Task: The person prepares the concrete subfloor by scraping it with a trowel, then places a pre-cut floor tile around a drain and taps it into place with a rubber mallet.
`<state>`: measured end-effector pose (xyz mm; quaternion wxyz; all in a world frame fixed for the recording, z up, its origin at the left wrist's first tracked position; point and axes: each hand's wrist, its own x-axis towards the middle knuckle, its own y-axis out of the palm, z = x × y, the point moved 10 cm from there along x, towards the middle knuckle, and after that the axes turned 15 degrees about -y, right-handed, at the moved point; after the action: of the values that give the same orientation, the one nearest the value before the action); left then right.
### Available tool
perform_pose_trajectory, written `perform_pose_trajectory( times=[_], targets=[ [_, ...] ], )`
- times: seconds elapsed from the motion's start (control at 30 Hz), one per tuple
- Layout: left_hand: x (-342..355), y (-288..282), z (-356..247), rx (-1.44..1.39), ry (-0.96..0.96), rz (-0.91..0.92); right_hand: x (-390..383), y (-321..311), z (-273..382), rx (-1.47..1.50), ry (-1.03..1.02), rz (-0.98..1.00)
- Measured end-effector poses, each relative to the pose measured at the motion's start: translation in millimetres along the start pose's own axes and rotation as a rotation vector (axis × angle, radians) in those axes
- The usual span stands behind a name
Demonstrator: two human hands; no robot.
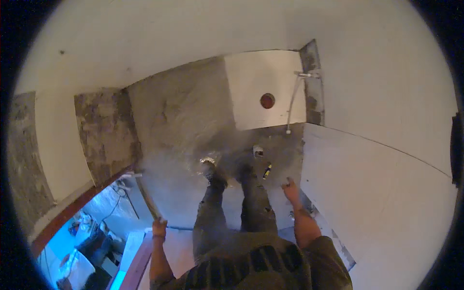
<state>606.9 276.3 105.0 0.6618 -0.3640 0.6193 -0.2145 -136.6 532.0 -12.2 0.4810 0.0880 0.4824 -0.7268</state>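
My left hand (159, 227) is low on the left with its fingers curled, at the lower end of a narrow wooden strip (147, 199). Whether it grips that strip or only touches it, I cannot tell. My right hand (290, 189) reaches forward over the floor, its finger and thumb apart and nothing visible between them. Just ahead and to its left lies a slim yellow-and-black tool (267, 171), its exact kind too small to make out. A small whitish piece with a dark middle (258, 152) is on the floor beyond the tool.
Ahead is a large pale tile (246, 72) with a round reddish-brown opening (267, 100). A flexible hose (292, 107) hangs from a metal valve (303, 74). Bare grey cement (179, 96) lies left of the tile. Bags and clutter (92, 241) stand in blue light beyond the reddish-brown sill (72, 210).
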Motion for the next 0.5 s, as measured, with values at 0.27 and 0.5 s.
perform_pose_trajectory(
  times=[0.27, 0.5],
  targets=[
    [258, 56, -205, -0.661, -0.121, 0.053, 233, 171, 170, -0.580, -0.430, 0.379],
    [293, 61, -362, -0.245, 0.660, -0.430, 328, 358, 277, -0.835, -1.334, 0.344]
  ],
)
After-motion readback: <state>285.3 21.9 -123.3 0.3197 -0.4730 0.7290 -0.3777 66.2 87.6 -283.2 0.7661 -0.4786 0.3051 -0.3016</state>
